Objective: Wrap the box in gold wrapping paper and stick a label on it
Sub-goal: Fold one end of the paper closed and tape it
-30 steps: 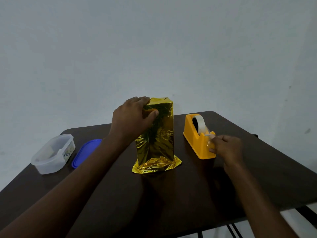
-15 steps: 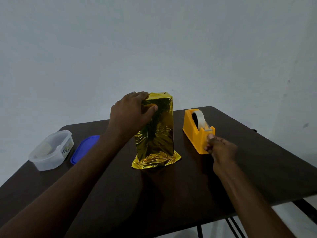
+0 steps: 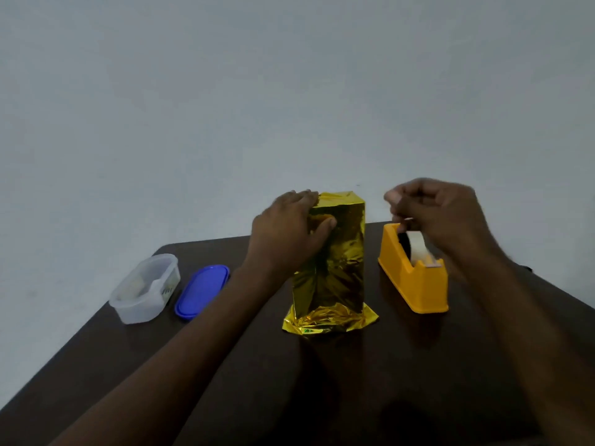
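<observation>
A tall box wrapped in gold paper (image 3: 339,265) stands upright in the middle of the dark table (image 3: 322,381), its loose paper flaring out at the bottom. My left hand (image 3: 289,233) grips the box's upper left side, thumb on the front face. My right hand (image 3: 434,210) hovers above the orange tape dispenser (image 3: 415,284), fingers pinched on a small piece of tape. The dispenser stands just right of the box, its white tape roll (image 3: 417,249) showing.
A clear plastic container (image 3: 145,291) with small items inside sits at the table's left, its blue lid (image 3: 203,289) lying beside it. A plain pale wall rises behind the table. The table's right edge slopes off near my right forearm.
My right hand has risen from the dispenser's front cutter to above the roll, with a piece of tape pinched in it. My left hand stays on the box.
</observation>
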{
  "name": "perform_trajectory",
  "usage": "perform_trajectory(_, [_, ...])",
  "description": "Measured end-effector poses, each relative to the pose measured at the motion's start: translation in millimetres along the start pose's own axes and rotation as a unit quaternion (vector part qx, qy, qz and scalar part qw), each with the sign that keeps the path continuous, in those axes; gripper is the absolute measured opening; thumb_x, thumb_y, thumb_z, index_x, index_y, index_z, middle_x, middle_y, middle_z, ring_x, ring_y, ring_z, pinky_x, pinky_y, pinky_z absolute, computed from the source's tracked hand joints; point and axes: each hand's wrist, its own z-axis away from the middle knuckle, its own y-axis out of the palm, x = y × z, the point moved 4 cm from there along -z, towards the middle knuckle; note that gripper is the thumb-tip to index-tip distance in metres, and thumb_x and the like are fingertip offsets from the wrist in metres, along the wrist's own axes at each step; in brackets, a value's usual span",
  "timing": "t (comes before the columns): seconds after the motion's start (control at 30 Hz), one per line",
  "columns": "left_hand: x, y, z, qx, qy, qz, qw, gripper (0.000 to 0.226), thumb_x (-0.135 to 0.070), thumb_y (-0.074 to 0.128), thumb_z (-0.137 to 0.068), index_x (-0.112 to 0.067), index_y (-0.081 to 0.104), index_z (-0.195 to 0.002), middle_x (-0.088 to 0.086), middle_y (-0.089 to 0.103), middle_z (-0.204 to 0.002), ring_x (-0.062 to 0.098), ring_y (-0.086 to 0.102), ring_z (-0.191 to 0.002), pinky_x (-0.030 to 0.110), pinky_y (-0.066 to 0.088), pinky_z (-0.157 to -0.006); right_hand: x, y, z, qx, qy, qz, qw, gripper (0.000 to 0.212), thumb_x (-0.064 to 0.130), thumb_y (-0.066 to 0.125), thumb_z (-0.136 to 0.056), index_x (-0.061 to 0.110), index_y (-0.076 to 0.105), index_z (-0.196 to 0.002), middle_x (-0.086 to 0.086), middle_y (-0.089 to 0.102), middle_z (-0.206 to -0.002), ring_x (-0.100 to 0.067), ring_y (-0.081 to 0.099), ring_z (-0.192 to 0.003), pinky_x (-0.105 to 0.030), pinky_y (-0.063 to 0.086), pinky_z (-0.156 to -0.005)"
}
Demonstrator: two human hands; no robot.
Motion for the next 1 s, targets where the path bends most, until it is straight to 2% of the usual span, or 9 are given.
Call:
perform_trajectory(0.07, [-0.5, -2.1, 1.0, 0.0, 0.002, 0.0, 1.0, 0.058, -0.059, 0.05, -0.091, -0.023, 0.053, -0.137, -0.005, 0.056, -0.137, 0.016, 0.05, -0.127, 0.036, 0.049, -0.091, 36.9, 21.6, -21.3, 0.091, -0.059, 0.033, 0.994, 0.008, 0.008, 0.069, -0.088, 0.0, 0.071, -0.09, -0.012, 0.066, -0.072, -0.017, 0.066, -0.063, -0.025, 0.057, -0.058])
perform_trajectory(0.17, [-0.1, -4.3, 2.0, 0.004, 0.003, 0.005, 1.0, 0.059, -0.058, 0.049, -0.092, -0.021, 0.052, -0.138, -0.004, 0.055, -0.139, 0.017, 0.048, -0.13, 0.038, 0.05, -0.092, 60.6, 57.3, -50.2, 0.221, -0.068, 0.117, 0.966, 0.009, 0.009, 0.067, -0.09, 0.001, 0.072, -0.092, -0.015, 0.069, -0.075, -0.026, 0.071, -0.069, -0.03, 0.06, -0.063])
perform_trajectory(0.33, [2.7, -4.4, 4.0, 0.009, -0.004, 0.008, 1.0, 0.058, -0.057, 0.05, -0.092, -0.022, 0.052, -0.137, -0.003, 0.054, -0.141, 0.018, 0.046, -0.133, 0.041, 0.051, -0.093, 47.0, 91.2, -80.1, 0.315, -0.033, 0.248, 0.916, 0.008, 0.013, 0.071, -0.088, 0.006, 0.073, -0.091, -0.02, 0.07, -0.081, -0.03, 0.073, -0.069, -0.026, 0.059, -0.06])
perform_trajectory(0.5, [2.0, -6.2, 3.9, 0.013, -0.013, 0.013, 1.0, 0.061, -0.057, 0.05, -0.092, -0.02, 0.048, -0.141, -0.002, 0.047, -0.148, 0.017, 0.036, -0.141, 0.043, 0.045, -0.098, 41.4, 97.9, -90.5, 0.339, -0.023, 0.281, 0.897, 0.009, 0.014, 0.071, -0.087, 0.006, 0.073, -0.091, -0.016, 0.07, -0.076, -0.029, 0.072, -0.067, -0.023, 0.058, -0.057])
perform_trajectory(0.67, [-0.1, -7.3, 4.6, 0.016, -0.038, 0.011, 0.999, 0.066, -0.058, 0.052, -0.091, -0.014, 0.048, -0.141, 0.005, 0.033, -0.157, 0.02, 0.037, -0.141, 0.039, 0.044, -0.099, 39.0, 102.1, -95.8, 0.346, -0.023, 0.293, 0.891, 0.009, 0.014, 0.073, -0.086, 0.005, 0.073, -0.089, -0.016, 0.069, -0.072, -0.029, 0.071, -0.064, -0.022, 0.056, -0.053])
perform_trajectory(1.0, [3.6, -9.8, 4.8, 0.03, -0.045, 0.023, 0.998, 0.073, -0.059, 0.054, -0.09, -0.01, 0.045, -0.142, 0.008, 0.033, -0.156, 0.023, 0.039, -0.14, 0.039, 0.04, -0.105, 38.1, 113.3, -102.3, 0.348, -0.052, 0.321, 0.879, 0.009, 0.017, 0.076, -0.083, 0.009, 0.074, -0.087, -0.013, 0.07, -0.074, -0.029, 0.072, -0.058, -0.027, 0.057, -0.051])
